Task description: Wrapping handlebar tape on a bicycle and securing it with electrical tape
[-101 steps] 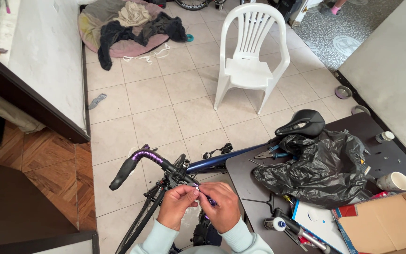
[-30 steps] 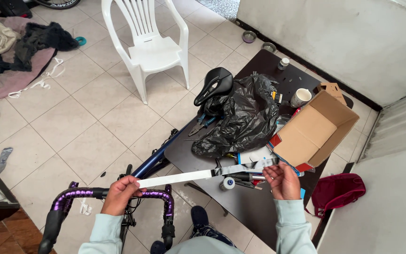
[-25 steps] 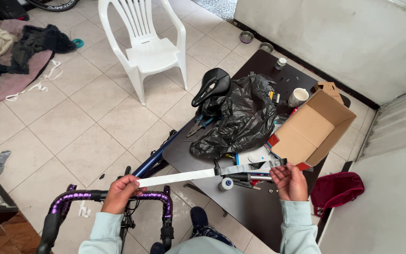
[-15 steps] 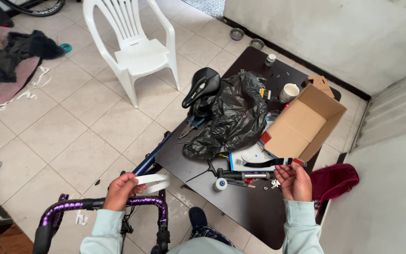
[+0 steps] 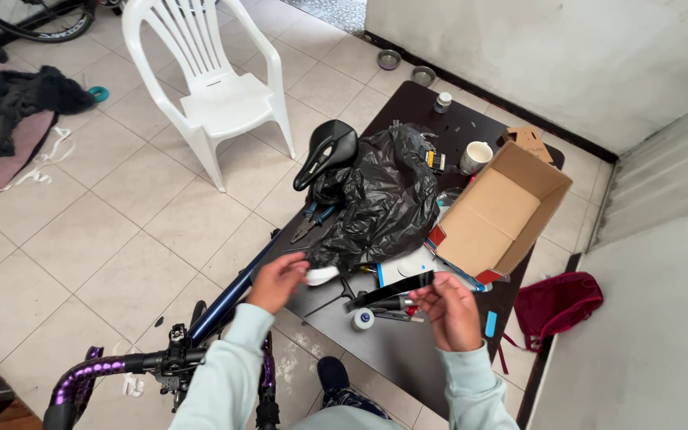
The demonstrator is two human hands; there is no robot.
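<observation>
Seen from the head camera, a person in pale sleeves works over a dark surface [image 5: 408,362] beside a blue bicycle frame [image 5: 232,291]. The left hand [image 5: 279,280] pinches a small bunch of white tape [image 5: 320,276] at the surface's near left edge. The right hand [image 5: 451,310], held apart from it, grips one end of a black strip [image 5: 392,288] that slants left above a small white roll [image 5: 362,319]. Farther along, a crumpled black plastic bag [image 5: 380,203] covers the middle of the surface, with a black saddle [image 5: 326,151] overhanging its left edge. An open cardboard box [image 5: 499,211] stands at the right edge, a white mug [image 5: 475,157] just beyond it. Bare tiled floor opens to the left, reaching a white plastic chair [image 5: 209,87]. A red bag [image 5: 555,306] lies between the surface and the right wall.
</observation>
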